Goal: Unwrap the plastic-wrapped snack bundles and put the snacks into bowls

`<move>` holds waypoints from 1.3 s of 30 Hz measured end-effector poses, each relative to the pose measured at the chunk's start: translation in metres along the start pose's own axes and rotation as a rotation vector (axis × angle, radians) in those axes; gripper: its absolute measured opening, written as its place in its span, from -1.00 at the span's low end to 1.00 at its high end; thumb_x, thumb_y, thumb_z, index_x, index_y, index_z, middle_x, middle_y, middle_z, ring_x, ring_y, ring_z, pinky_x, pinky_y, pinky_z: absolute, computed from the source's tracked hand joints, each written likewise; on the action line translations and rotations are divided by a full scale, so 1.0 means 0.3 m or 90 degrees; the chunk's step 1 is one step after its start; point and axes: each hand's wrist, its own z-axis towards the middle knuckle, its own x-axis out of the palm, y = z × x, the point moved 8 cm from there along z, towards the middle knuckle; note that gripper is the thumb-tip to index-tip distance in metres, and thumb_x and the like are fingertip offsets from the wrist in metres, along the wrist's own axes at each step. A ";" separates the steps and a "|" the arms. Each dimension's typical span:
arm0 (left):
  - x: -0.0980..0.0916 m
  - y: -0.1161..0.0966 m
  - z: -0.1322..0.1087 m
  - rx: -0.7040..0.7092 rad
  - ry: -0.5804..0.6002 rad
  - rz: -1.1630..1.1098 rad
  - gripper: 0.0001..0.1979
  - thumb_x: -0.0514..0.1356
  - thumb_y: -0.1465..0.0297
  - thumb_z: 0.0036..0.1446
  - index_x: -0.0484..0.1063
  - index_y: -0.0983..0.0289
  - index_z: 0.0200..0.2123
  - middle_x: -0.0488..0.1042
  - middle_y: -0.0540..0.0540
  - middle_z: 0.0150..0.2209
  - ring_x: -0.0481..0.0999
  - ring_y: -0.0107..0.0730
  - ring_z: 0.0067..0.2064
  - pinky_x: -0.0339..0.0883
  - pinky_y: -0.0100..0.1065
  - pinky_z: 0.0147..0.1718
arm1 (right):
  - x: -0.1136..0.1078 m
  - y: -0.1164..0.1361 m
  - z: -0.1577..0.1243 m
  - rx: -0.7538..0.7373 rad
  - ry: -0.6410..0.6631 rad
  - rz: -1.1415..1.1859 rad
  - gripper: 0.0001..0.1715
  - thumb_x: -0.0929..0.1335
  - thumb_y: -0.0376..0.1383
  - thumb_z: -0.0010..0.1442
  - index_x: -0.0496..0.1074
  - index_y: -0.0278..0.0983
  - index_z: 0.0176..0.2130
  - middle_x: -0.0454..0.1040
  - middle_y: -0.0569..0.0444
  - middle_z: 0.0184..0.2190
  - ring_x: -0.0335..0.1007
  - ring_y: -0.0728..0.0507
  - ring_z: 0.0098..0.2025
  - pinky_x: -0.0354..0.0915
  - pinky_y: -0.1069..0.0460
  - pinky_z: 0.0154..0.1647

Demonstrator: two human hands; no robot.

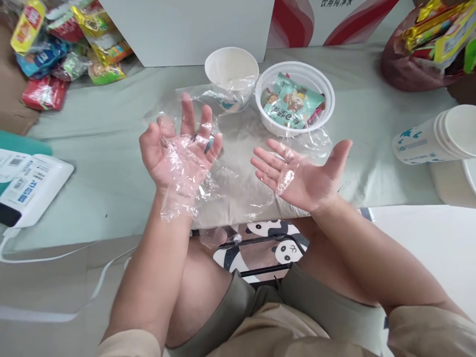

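Both of my hands are palm up over the cloth-covered table. My left hand (182,148) has its fingers apart and partly bent, and thin clear plastic film (176,208) lies crumpled over its palm and wrist. Flat and open, with the thumb stretched out, my right hand (303,178) has a shiny strip of clear film across the palm. More film spreads between and behind the hands; whether it is a glove or a loose sheet I cannot tell. Beyond them are a white paper cup (231,72) and a round white plastic bowl (266,116) holding a green snack packet (292,101).
Snack packets (74,44) crowd the back left, near a white power strip or box (40,191) with a cable. White cartons (193,29) stand behind. At right are stacked paper cups (420,141) and a dark red bowl (397,64) of snacks. A panda-patterned surface (260,253) is below.
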 end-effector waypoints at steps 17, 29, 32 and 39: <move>-0.034 -0.047 0.020 0.137 0.004 0.268 -0.71 0.52 0.35 -0.03 0.46 0.24 -0.52 0.51 -0.05 0.15 0.64 -0.31 0.02 0.57 -0.32 -0.13 | -0.103 0.028 -0.014 0.021 -0.258 -0.269 -0.57 0.47 0.03 0.16 0.53 -0.26 -0.17 0.62 -0.01 -0.37 0.60 -0.12 -0.38 0.42 0.05 -0.50; -0.141 -0.102 0.011 0.081 -0.039 0.317 -0.48 0.42 0.15 0.11 0.34 0.23 -0.74 0.31 -0.01 -0.66 0.42 -0.54 -0.60 0.34 -0.44 -0.59 | -0.194 0.193 -0.054 -0.101 -0.334 -0.295 -0.62 0.54 -0.03 0.13 0.53 -0.21 -0.18 0.03 0.36 -0.78 -0.06 0.08 -0.76 -0.02 0.10 -0.72; -0.177 -0.095 0.018 0.045 -0.095 0.313 -0.54 0.34 0.19 0.20 0.39 0.24 -0.68 0.45 0.00 -0.60 0.46 -0.55 -0.60 0.32 -0.47 -0.61 | -0.199 0.190 -0.057 -0.097 -0.341 -0.251 -0.58 0.55 -0.04 0.09 0.50 -0.19 -0.14 0.11 0.36 -0.73 -0.04 0.09 -0.73 -0.01 0.12 -0.70; -0.192 -0.082 0.024 -0.025 -0.121 0.386 -0.76 0.42 0.20 0.02 0.54 0.18 -0.31 0.57 -0.08 -0.61 0.48 -0.47 -0.66 0.10 -0.48 -0.75 | -0.164 0.212 -0.062 -0.201 -0.300 -0.289 -0.56 0.53 -0.25 0.01 0.42 -0.11 -0.10 0.34 0.29 -0.53 0.26 0.05 -0.56 0.23 0.08 -0.51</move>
